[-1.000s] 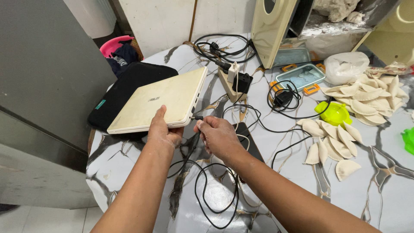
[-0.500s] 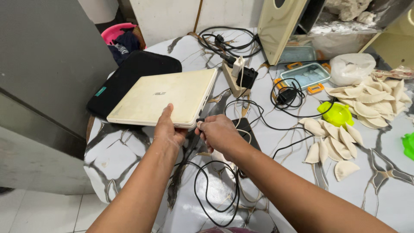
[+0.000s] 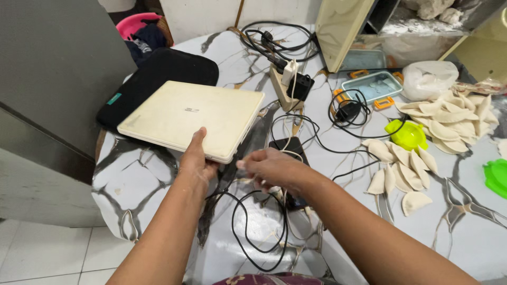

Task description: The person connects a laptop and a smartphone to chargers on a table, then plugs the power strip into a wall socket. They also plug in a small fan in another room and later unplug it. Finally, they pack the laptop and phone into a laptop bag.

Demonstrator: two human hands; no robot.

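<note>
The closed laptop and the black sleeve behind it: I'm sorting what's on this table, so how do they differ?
The laptop is cream, rigid and thin-edged; the sleeve is black, soft and rounded. The laptop is gripped at its near edge by the left hand, while no hand touches the sleeve. The laptop partly overlaps the sleeve and hides part of it. Both are flat, rectangular and lie at the marble table's left end.

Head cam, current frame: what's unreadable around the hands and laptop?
- Right hand fingers: motion-blurred, so any grip on the black cable is unclear.
- Laptop side port: hidden behind left hand.
- Black sleeve: partly covered by the laptop.
- Green item: cut off by right edge.
</note>
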